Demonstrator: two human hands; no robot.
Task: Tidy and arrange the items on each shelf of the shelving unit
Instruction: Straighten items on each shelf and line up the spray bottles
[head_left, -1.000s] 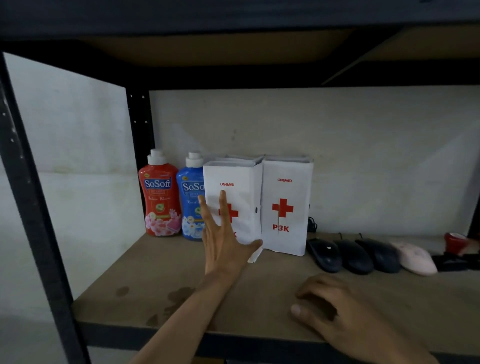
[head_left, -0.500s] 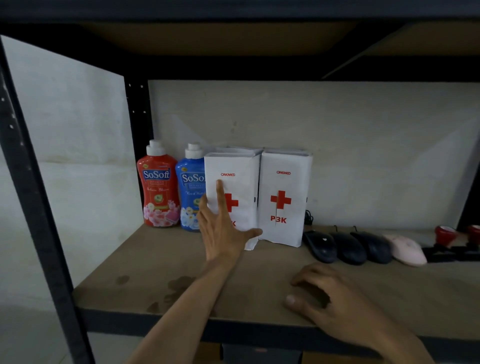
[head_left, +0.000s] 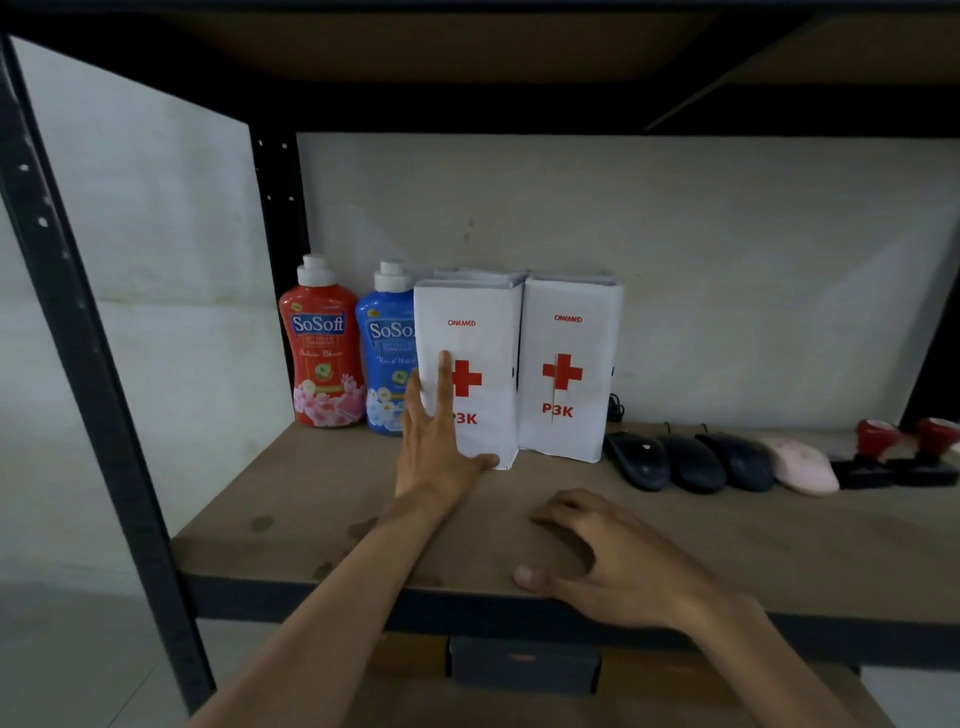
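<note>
Two white first-aid boxes with red crosses stand side by side at the back of the shelf (head_left: 322, 525). My left hand (head_left: 439, 441) presses flat, fingers straight, against the front of the left box (head_left: 483, 332); the right box (head_left: 571, 332) stands untouched beside it. A red SoSoft bottle (head_left: 321, 353) and a blue SoSoft bottle (head_left: 387, 353) stand left of the boxes, the blue one partly hidden by the left box. My right hand (head_left: 608, 561) rests on the shelf near its front edge, fingers loosely curled, holding nothing.
Three dark computer mice (head_left: 688, 462) and a pink mouse (head_left: 802, 465) lie in a row right of the boxes. Two red-topped stamps (head_left: 904, 452) sit at the far right. A black upright post (head_left: 78, 332) frames the left side. A dark box (head_left: 524, 665) shows on the shelf below.
The view has shifted slightly. My left hand stays flat against the left box, and the box's front now sits closer in line with the right box. My right hand has barely moved.
</note>
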